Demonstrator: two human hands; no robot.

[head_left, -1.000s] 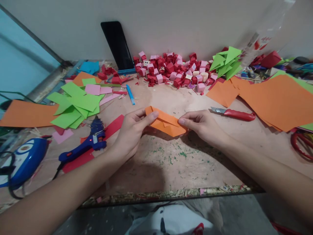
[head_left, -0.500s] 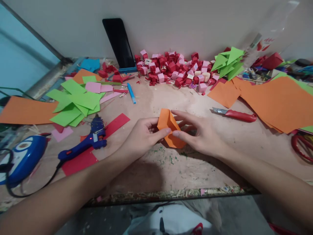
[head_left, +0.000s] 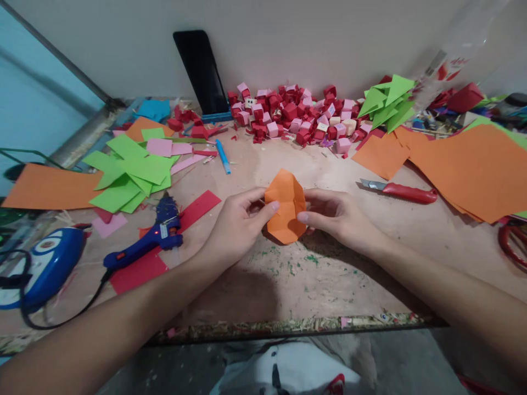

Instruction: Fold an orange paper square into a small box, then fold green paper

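A folded piece of orange paper [head_left: 287, 206] is held between both hands above the middle of the table, its corners angled and creases showing. My left hand [head_left: 247, 216] pinches its left edge, thumb on the front face and fingers behind. On the opposite edge, my right hand [head_left: 335, 214] grips the paper in the same way, with the thumb near its lower right. The fingers behind the paper are partly hidden. A red-handled utility knife [head_left: 399, 191] lies to the right of my right hand.
A blue glue gun [head_left: 152, 236] with a cord lies left, by red paper [head_left: 140, 270] and green paper pieces [head_left: 132, 170]. Small red and pink paper cubes [head_left: 296, 115] are heaped at the back. Orange sheets [head_left: 473, 170] and scissors [head_left: 513, 244] are at right; a phone [head_left: 201, 71] leans upright.
The orange paper has turned and opened out flatter, its face now towards me. Both hands still hold it, the right hand having shifted to its right edge.
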